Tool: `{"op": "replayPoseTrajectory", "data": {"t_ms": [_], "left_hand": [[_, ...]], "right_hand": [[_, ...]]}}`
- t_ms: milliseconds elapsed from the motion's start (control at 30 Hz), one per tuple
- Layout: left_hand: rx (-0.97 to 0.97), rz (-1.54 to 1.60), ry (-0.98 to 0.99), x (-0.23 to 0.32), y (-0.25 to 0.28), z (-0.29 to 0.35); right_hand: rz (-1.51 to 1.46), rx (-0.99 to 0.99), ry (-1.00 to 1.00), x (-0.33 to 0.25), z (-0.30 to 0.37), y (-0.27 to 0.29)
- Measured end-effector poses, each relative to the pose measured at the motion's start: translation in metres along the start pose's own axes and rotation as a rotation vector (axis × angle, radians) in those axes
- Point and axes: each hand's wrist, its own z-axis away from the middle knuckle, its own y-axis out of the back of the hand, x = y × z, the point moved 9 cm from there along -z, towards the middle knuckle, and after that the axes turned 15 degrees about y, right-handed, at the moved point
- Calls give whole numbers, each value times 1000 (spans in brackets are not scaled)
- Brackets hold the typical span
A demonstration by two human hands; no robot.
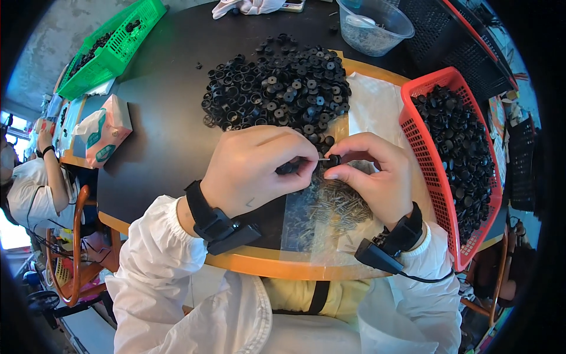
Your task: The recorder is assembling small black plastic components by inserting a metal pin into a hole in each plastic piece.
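Observation:
Near the table's front edge, my two hands meet over a heap of small metal screws [339, 207]. My right hand [380, 174] pinches a small round black plastic cap [335, 160] between thumb and index finger. From the cap a thin metal screw [322, 159] points left, and the fingertips of my left hand [250, 168] close on its other end. More black pieces [289, 167] show under the curled left fingers; whether that hand grips them cannot be seen. Beyond my hands lies a big pile of black ring and disc-shaped parts [277, 88].
A red basket [433, 183] full of black knobs stands on the right. Further back are a clear plastic tub [377, 29] and black crates [454, 47]. A tissue pack [109, 131] and green basket [112, 56] sit on the left, with another person [41, 189] beyond.

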Motion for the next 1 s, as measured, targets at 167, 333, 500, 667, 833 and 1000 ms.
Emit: {"op": "replayPoseTrajectory", "data": {"t_ms": [167, 333, 500, 667, 833, 1000], "left_hand": [[6, -88, -56, 7, -1, 2], [26, -85, -95, 11, 0, 6], [42, -26, -94, 9, 0, 6], [57, -3, -97, 11, 3, 6], [86, 32, -140, 11, 8, 5], [-23, -103, -258, 11, 11, -2]], "right_hand": [[101, 14, 37, -9, -2, 3], [188, -2, 71, -14, -3, 2], [98, 5, 50, -10, 0, 0], [-27, -27, -6, -9, 2, -1], [-199, -22, -92, 2, 8, -5], [-384, 66, -76, 9, 2, -6]]}}
